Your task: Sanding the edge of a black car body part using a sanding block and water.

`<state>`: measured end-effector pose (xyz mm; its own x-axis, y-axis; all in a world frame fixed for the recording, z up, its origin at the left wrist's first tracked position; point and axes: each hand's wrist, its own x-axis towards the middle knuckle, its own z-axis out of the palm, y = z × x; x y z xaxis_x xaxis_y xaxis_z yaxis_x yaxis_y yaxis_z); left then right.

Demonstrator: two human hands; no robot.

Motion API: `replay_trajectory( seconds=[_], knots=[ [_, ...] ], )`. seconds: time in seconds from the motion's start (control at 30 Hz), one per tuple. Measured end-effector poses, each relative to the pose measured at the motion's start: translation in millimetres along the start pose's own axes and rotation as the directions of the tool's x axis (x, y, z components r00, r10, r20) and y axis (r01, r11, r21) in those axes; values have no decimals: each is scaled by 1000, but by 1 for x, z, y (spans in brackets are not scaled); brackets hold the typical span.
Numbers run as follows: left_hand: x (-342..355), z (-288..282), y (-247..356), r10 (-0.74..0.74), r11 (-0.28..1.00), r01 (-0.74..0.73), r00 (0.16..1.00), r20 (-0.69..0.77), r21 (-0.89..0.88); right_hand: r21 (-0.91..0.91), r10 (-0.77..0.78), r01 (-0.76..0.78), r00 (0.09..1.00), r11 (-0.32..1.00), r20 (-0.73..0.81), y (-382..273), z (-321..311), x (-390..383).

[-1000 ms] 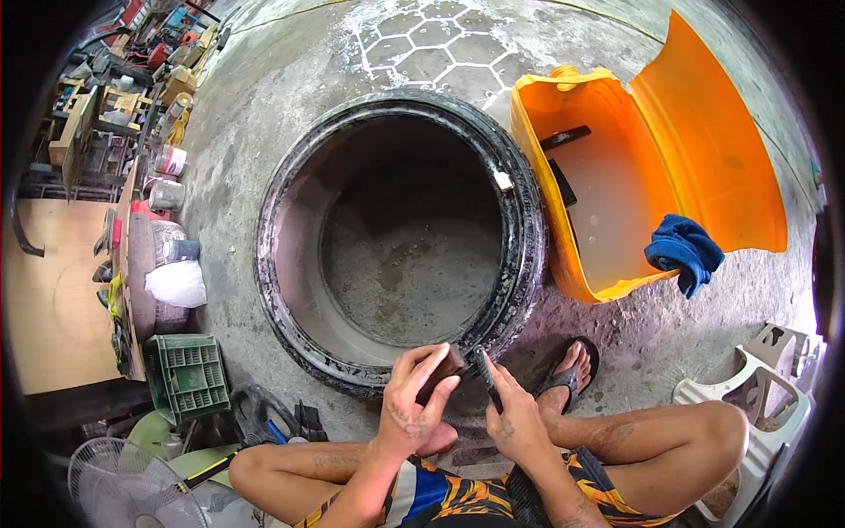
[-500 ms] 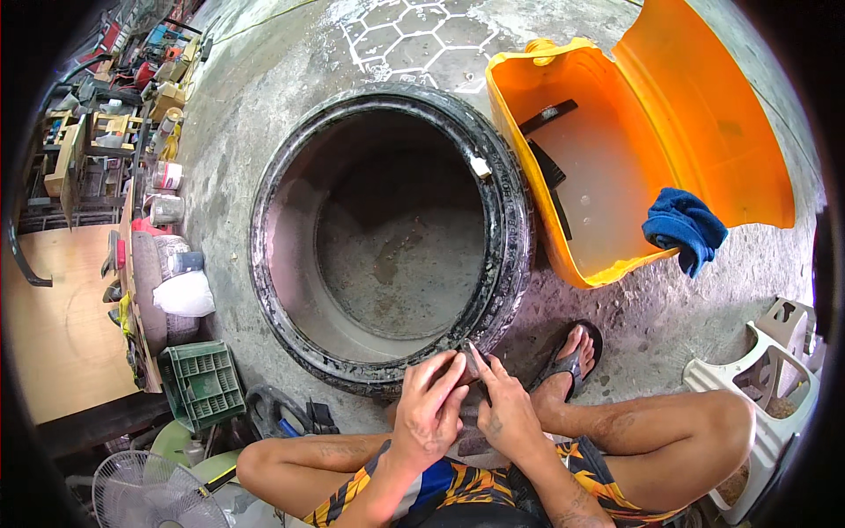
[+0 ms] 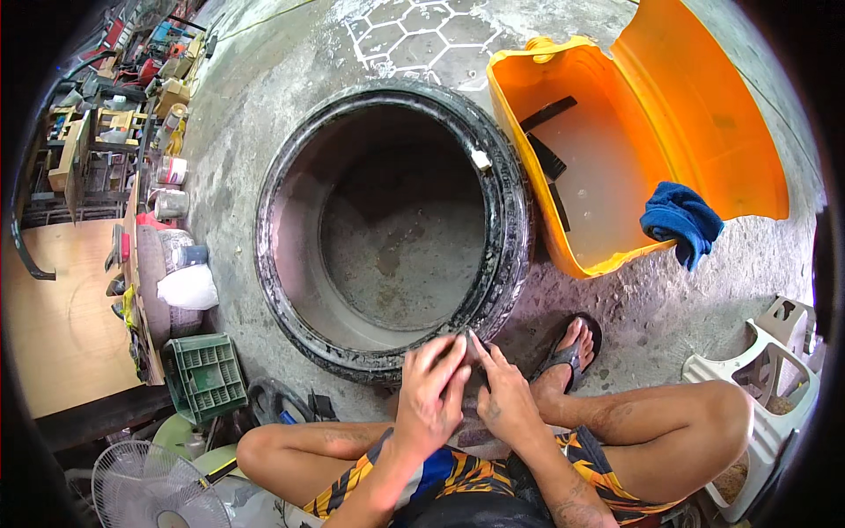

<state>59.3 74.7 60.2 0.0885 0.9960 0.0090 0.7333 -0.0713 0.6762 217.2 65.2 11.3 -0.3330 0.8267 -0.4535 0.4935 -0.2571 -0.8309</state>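
My left hand (image 3: 429, 394) and my right hand (image 3: 510, 400) meet just over the near edge of a big black tyre-like ring (image 3: 290, 339) lying flat on the floor. Between their fingertips is a small dark flat piece (image 3: 473, 350), too covered to name. The left fingers pinch it from one side; the right index finger presses along it. Whether the right hand grips anything more is hidden. A small white block (image 3: 481, 160) rests on the ring's right rim.
Right of the ring, a cut-open orange plastic container (image 3: 581, 267) holds cloudy water and black strips (image 3: 547, 157). A blue cloth (image 3: 682, 222) drapes over its edge. Around me are a green crate (image 3: 204, 377), a fan (image 3: 151, 488) and a pale plastic stool (image 3: 757, 361).
The view has shifted slightly. Both hands stay together at the ring's near edge with the dark piece between them; the fingers have moved only a little.
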Motion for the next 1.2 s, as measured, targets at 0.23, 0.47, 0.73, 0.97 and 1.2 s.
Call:
replay_trajectory(
  seconds=[0.23, 0.47, 0.73, 0.97, 1.2],
  knots=[
    [5, 0, -2, -50, 999, 49, 998, 42, 8, -1, -24, 24, 999, 1000, -33, 3, 3, -1],
    [11, 5, -4, 2, 998, -2, 1000, -7, 70, -9, -37, 37, 998, 999, -57, 8, 6, 0],
    [7, 4, 4, -22, 995, 22, 1000, -1, 97, 2, -55, 56, 996, 998, -69, 6, 7, 2],
    [10, 3, 5, -58, 993, 60, 998, -19, 104, 18, -55, 56, 997, 998, -58, 6, 6, -1],
    [12, 6, 5, -61, 995, 61, 998, -2, 75, 8, -59, 60, 995, 998, -81, 8, 5, 2]
  ],
)
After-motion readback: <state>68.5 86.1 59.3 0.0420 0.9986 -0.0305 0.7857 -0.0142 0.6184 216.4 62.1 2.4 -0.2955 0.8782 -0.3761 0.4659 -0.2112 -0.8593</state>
